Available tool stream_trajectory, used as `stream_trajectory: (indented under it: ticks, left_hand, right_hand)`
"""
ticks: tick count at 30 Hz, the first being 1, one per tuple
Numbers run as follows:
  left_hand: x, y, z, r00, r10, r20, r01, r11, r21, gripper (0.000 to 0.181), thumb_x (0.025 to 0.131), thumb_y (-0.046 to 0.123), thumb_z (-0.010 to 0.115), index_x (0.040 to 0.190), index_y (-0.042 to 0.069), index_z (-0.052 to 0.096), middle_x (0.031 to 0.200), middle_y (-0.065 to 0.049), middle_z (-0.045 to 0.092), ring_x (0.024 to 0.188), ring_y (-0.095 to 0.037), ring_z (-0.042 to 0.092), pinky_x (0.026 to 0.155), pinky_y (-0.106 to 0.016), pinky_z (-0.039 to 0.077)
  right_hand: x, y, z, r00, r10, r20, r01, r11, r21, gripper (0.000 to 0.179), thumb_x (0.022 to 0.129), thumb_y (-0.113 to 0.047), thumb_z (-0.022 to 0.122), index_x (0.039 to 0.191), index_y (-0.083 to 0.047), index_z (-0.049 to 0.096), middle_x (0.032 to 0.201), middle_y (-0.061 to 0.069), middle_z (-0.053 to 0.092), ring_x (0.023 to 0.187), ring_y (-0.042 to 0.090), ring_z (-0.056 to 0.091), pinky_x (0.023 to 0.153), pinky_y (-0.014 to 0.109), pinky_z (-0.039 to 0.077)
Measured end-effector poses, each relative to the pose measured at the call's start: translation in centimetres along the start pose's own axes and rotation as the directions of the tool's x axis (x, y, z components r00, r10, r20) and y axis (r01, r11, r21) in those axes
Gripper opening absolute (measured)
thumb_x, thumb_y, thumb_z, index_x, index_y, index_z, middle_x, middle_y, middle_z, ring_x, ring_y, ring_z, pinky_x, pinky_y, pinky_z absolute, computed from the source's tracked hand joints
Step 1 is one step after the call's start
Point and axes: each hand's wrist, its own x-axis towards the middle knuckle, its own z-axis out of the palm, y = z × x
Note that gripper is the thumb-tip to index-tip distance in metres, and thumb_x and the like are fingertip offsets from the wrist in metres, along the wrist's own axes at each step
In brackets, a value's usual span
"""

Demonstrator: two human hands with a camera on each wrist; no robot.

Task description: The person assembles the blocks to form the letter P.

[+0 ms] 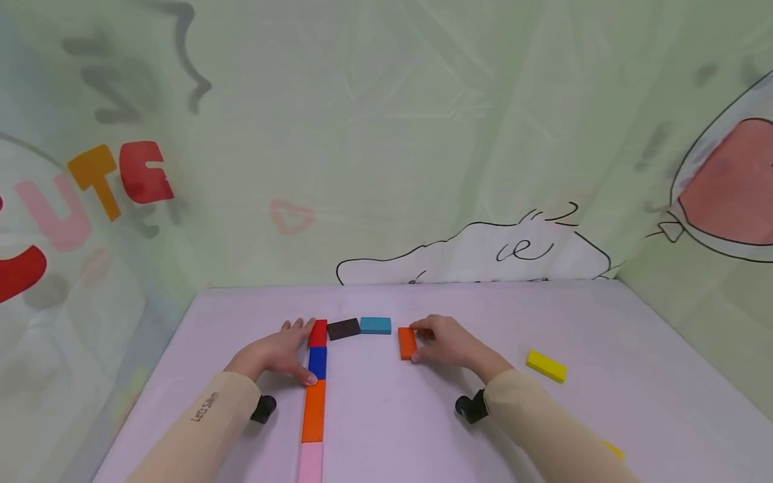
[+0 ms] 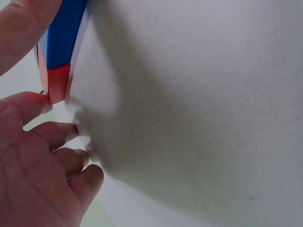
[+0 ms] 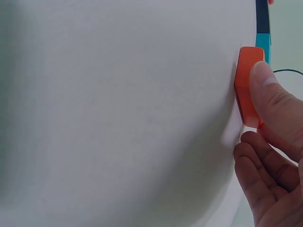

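Observation:
A column of flat blocks runs up the table: a pink block [image 1: 311, 463], an orange one, a blue block [image 1: 317, 363] and a red block [image 1: 318, 333] at the far end. My left hand [image 1: 280, 352] lies along its left side, index fingertip at the red block, thumb by the joint of blue and orange. From the red block a black block [image 1: 343, 329] and a light-blue block [image 1: 376, 326] extend rightward. Between thumb and fingers my right hand [image 1: 449, 341] pinches a second orange block [image 3: 247, 85], which stands lengthwise right of the light-blue one with a gap between.
A yellow block [image 1: 546, 366] lies right of my right hand. Part of another yellow block [image 1: 614, 449] shows beside the right sleeve. Behind the white table [image 1: 410, 298] hangs a printed curtain [image 1: 386, 147].

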Motion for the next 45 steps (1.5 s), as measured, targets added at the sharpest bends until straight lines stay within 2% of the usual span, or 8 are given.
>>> stream_trajectory:
  ticks: [7, 17, 45]
  left_hand:
    - [-0.1, 0.2, 0.0, 1.0, -0.005, 0.006, 0.005, 1.0, -0.008, 0.11, 0.077, 0.028, 0.09, 0.163, 0.009, 0.024, 0.169, -0.024, 0.019, 0.156, -0.049, 0.01, 0.117, -0.074, 0.026]
    - [0.0, 0.1, -0.1, 1.0, -0.01, 0.003, 0.01, 1.0, -0.003, 0.111, 0.077, 0.029, 0.09, 0.163, 0.01, 0.023, 0.169, -0.024, 0.018, 0.157, -0.049, 0.01, 0.117, -0.074, 0.025]
    - [-0.1, 0.2, -0.1, 1.0, -0.009, 0.007, 0.009, 1.0, -0.007, 0.109, 0.078, 0.026, 0.089, 0.163, 0.009, 0.023, 0.169, -0.024, 0.017, 0.157, -0.049, 0.01, 0.117, -0.073, 0.026]
  right_hand:
    - [0.8, 0.1, 0.2, 0.999, 0.028, 0.019, -0.028, 1.0, -0.006, 0.056, 0.083, -0.02, 0.086, 0.133, -0.005, 0.067, 0.111, 0.005, 0.069, 0.103, 0.019, 0.061, 0.098, 0.039, 0.057]
    - [1.8, -0.1, -0.1, 0.999, 0.028, 0.035, -0.028, 1.0, 0.008, 0.058, 0.085, -0.02, 0.085, 0.137, -0.005, 0.064, 0.12, 0.009, 0.07, 0.111, 0.023, 0.063, 0.103, 0.043, 0.055]
    - [2.2, -0.8, -0.3, 0.996, 0.067, 0.062, -0.067, 0.998, 0.005, 0.058, 0.086, -0.021, 0.084, 0.138, -0.008, 0.063, 0.114, 0.007, 0.068, 0.106, 0.021, 0.059, 0.101, 0.04, 0.055]
